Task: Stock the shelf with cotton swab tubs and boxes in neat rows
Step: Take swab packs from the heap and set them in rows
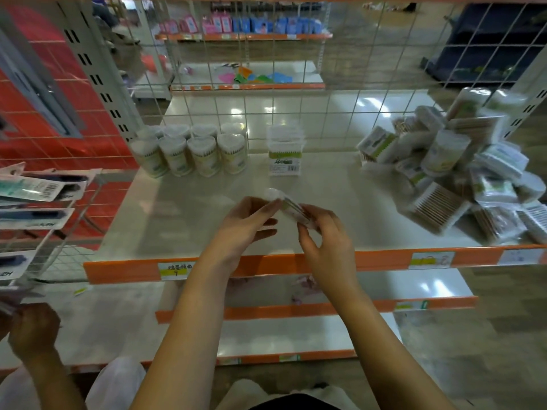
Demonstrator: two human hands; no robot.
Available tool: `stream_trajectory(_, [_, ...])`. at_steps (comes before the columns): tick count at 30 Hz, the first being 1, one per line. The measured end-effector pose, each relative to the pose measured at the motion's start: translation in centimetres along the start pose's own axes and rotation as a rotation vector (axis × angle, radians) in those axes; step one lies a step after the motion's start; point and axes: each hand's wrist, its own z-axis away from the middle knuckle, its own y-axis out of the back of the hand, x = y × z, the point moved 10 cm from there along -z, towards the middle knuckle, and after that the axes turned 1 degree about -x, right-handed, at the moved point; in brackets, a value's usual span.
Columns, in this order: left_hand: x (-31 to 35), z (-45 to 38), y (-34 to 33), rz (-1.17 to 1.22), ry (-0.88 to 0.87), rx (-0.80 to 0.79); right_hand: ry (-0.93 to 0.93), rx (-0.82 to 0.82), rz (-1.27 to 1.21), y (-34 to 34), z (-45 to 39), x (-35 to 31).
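Note:
Both my hands hold one small clear pack of cotton swabs [286,206] above the front middle of the white shelf [177,220]. My left hand [247,224] pinches its left end and my right hand [327,235] grips its right end. At the back left, round cotton swab tubs [189,150] stand in two rows. A stack of flat swab boxes [285,150] stands upright at the back middle. A loose heap of swab tubs and boxes [461,170] fills the shelf's right end.
A wire grid [296,84] backs the shelf. Its front edge carries an orange price rail [384,258], with two lower shelves beneath. A rack of hanging packs [35,202] juts in at the left, where another person's hand [32,329] holds something.

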Motion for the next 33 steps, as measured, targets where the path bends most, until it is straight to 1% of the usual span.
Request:
stream_trajectory(3, [1.3, -0.5, 1.7, -0.038, -0.087, 0.066, -0.239, -0.077, -0.374, -0.3, 0.1, 2.1])
stream_trajectory(4, [1.4, -0.7, 1.8, -0.056, -0.089, 0.056, -0.297, -0.102, -0.487, -0.6, 0.2, 2.6])
stream_trajectory(7, [1.0, -1.0, 0.7, -0.088, -0.035, -0.086, -0.422, -0.184, -0.785, -1.7, 0.9, 3.2])
stream_trajectory(8, [0.8, -0.9, 0.1, -0.092, -0.02, -0.13, -0.44, -0.207, -0.84, -1.9, 1.0, 3.2])
stream_trajectory(10, [0.6, -0.9, -0.6, -0.114, -0.014, -0.178, -0.446, -0.227, -0.842, -2.0, 1.0, 3.4])
stream_trajectory(13, [0.6, -1.4, -1.2, -0.225, -0.049, -0.195, -0.434, -0.233, -0.73, -1.5, 1.0, 4.7])
stream_trajectory(17, [0.6, -2.2, -3.4, -0.376, -0.089, -0.259, -0.342, -0.306, -0.326, 0.2, 0.5, 6.4])
stream_trajectory(19, [1.0, -2.7, -5.1, -0.461, -0.12, -0.296, -0.327, -0.343, -0.223, 1.2, 0.2, 7.3])
stream_trajectory(24, [2.3, -4.4, -8.8, -0.587, -0.206, -0.353, -0.282, -0.268, 0.034, 5.1, -1.3, 10.1])
stream_trajectory(29, [2.1, -6.8, -11.4, -0.714, -0.254, -0.36, -0.122, -0.4, 0.419, 5.8, -2.5, 11.7])
stream_trajectory(33, [1.2, -8.0, -12.9, -0.835, -0.283, -0.347, -0.026, -0.444, 0.532, 5.8, -3.4, 12.4])
